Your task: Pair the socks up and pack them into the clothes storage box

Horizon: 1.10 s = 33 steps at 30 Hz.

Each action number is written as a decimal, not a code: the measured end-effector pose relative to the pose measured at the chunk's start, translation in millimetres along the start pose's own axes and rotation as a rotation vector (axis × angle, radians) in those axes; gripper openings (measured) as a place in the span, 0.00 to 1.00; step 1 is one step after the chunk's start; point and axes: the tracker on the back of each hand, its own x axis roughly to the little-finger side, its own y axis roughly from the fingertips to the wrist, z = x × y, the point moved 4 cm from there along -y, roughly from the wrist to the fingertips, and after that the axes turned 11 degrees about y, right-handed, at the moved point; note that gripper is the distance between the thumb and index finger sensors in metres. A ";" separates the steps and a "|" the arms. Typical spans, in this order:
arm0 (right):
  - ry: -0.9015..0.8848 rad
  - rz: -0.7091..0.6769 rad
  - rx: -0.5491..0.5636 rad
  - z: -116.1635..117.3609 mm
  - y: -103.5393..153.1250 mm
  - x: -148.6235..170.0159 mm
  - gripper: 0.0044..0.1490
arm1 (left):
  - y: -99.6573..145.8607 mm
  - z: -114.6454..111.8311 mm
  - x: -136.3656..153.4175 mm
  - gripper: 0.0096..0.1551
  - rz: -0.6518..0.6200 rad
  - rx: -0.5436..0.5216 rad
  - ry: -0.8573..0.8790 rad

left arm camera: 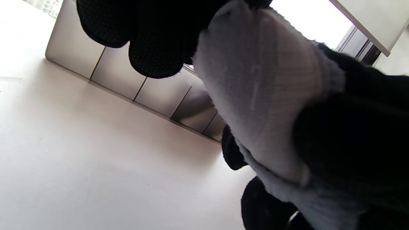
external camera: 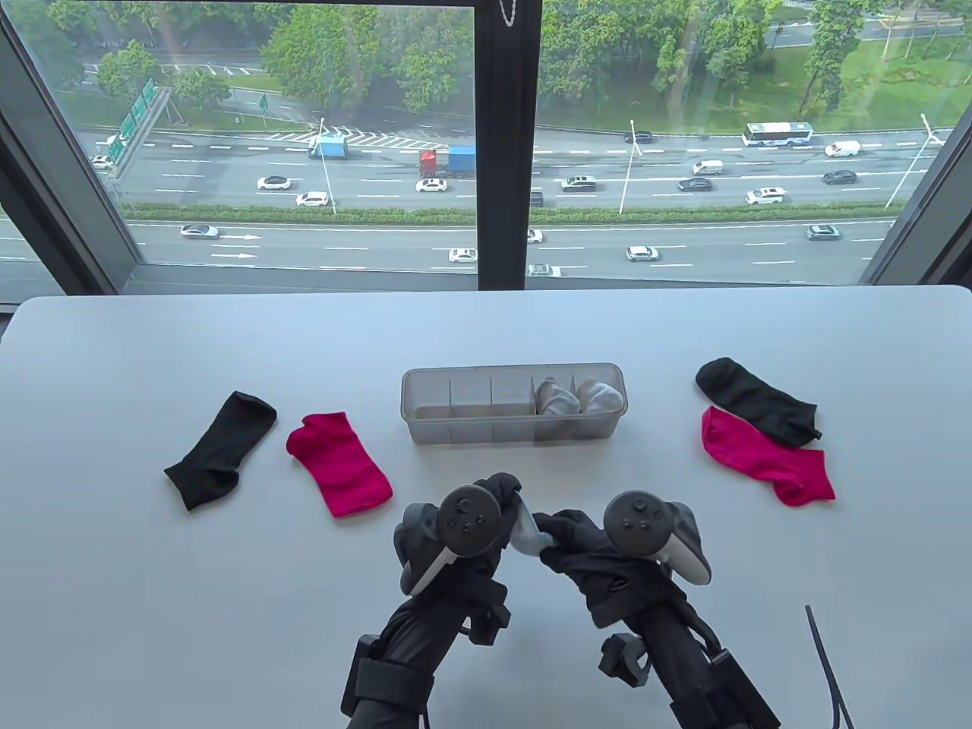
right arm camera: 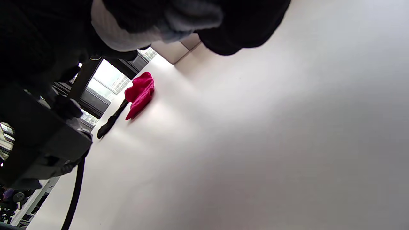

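Both hands hold a light grey sock bundle (external camera: 527,534) just above the table, in front of the storage box (external camera: 425,421). My left hand (external camera: 497,493) pinches its upper end and my right hand (external camera: 558,535) grips its lower part. Up close in the left wrist view the grey sock (left arm camera: 265,95) fills the frame, with dark fingertips (left arm camera: 156,60) above it. Two rolled grey-white pairs (external camera: 579,398) sit in the box's right compartments. A black sock (external camera: 222,449) and a magenta sock (external camera: 339,463) lie at left. Another black sock (external camera: 755,399) and magenta sock (external camera: 763,456) lie at right.
The clear box has several compartments, the left ones (external camera: 471,399) holding nothing. A window frame (external camera: 505,152) runs behind the table's far edge. A thin black cable (external camera: 824,661) lies at the bottom right.
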 end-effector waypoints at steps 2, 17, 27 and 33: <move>-0.050 0.006 -0.016 -0.4 -2.1 -1.0 0.31 | 0.1 -5.1 -8.1 0.24 -0.060 0.044 0.026; -0.566 0.062 0.582 -55.4 39.3 34.9 0.43 | 2.9 -23.2 -14.1 0.41 -0.085 0.141 0.066; -0.056 0.038 0.552 -46.5 35.4 9.2 0.34 | 2.7 -26.2 -5.1 0.49 -0.098 0.267 0.438; -0.045 0.073 0.561 -51.2 36.1 14.9 0.25 | 2.3 -31.5 -12.5 0.38 -0.105 0.308 0.274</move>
